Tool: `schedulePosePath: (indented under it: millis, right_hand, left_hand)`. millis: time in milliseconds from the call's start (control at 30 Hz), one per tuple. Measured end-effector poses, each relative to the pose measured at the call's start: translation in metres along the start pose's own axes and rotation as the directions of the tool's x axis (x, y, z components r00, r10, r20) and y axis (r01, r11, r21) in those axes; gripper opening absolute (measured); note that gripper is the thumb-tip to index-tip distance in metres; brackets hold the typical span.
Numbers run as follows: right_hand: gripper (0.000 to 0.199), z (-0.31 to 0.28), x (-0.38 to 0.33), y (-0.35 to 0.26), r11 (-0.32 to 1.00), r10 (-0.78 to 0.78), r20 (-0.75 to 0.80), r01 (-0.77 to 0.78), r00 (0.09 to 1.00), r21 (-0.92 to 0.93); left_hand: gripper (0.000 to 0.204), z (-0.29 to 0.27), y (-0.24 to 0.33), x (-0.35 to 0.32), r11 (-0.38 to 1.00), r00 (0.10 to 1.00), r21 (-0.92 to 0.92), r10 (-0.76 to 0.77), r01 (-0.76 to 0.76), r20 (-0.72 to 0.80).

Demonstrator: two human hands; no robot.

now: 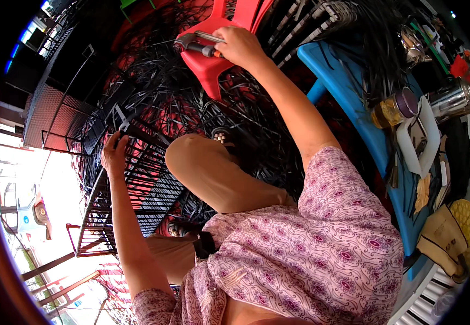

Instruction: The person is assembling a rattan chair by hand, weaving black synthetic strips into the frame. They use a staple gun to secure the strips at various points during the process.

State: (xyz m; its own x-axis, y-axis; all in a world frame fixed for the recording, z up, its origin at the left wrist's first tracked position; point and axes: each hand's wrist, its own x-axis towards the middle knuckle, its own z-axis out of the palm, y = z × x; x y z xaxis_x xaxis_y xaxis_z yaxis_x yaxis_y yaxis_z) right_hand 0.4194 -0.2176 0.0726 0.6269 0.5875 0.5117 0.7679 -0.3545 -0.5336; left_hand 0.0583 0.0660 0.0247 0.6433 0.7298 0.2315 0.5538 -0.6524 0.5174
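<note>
My right hand [241, 46] reaches to a red plastic chair [200, 67] at the top middle. Its fingers are closed on a hand tool [205, 50] with a grey metal head, a silver bar and a dark grip with an orange part; the exact kind is unclear. My left hand [115, 154] is raised at the left, its fingers bent round a small dark piece at the upper end of a black slatted frame [143, 179]. A pale metal piece [121, 116] sticks up just beyond those fingertips. The frame leans beside my knee.
Tangled black strips [154, 86] cover the red floor around my feet. To the right stands a blue plastic table [348, 108] with a yellowish jar [389, 111], a white tray-like holder [419, 141] and a metal container [451, 103]. A mesh-sided black frame [56, 116] stands left.
</note>
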Motion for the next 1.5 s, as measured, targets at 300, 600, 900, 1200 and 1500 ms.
schedulePosePath:
  millis: [300, 600, 900, 1200, 1500]
  right_hand:
    - [0.013, -0.121, -0.221, 0.051, 0.92, 0.339, -0.135, -0.358, 0.931, -0.16]
    - [0.011, -0.2, -0.331, 0.04, 0.791, 0.415, -0.246, -0.481, 0.876, -0.378]
    - [0.014, -0.321, -0.368, 0.068, 0.486, 0.317, -0.691, -0.737, 0.649, -0.47]
    - [0.028, -0.424, -0.358, 0.239, 0.395, 0.738, -0.54, -0.908, 0.406, -0.143]
    - [0.02, -0.447, -0.339, 0.241, 0.753, 0.611, -0.731, -0.508, 0.305, 0.417]
  left_hand:
    - [0.036, 0.009, -0.072, 0.032, 0.981, 0.998, -0.195, -0.004, 0.015, 0.055]
    - [0.038, 0.01, -0.091, 0.052, 0.98, 0.994, -0.175, 0.106, -0.098, 0.035]
    - [0.041, 0.017, -0.097, 0.061, 0.979, 0.994, -0.201, 0.047, -0.026, 0.103]
    - [0.04, 0.016, -0.094, 0.058, 0.969, 0.989, -0.229, 0.117, -0.095, 0.087]
    - [0.037, 0.023, -0.065, 0.048, 0.955, 0.994, -0.291, 0.076, -0.048, 0.085]
